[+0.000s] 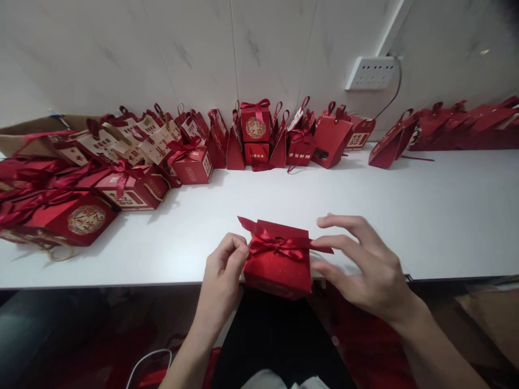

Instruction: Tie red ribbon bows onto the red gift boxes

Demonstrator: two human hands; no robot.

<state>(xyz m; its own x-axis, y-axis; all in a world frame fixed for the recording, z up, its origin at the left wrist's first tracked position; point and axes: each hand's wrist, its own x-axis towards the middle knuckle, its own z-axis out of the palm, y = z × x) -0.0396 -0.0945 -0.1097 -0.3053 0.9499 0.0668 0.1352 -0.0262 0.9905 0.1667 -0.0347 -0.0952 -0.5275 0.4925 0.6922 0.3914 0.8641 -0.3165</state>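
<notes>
A small red gift box (278,273) sits at the front edge of the white table, directly before me. Across its top lies a dark red satin ribbon (279,246), tied in a bow with its tails pointing left and right. My left hand (227,265) is closed at the box's left side, thumb and forefinger pinching the bow's left loop; the fingertips partly hide it. On the other side, my right hand (360,259) has its fingers spread. One of its fingertips touches or hovers over the ribbon's right tail; contact is hard to tell.
Red gift boxes with bows (75,216) crowd the table's left side. More upright red boxes (257,127) line the marbled wall, continuing at the far right (458,127). A white power strip (371,74) with a dark cable is on the wall. Cardboard (490,313) is below right.
</notes>
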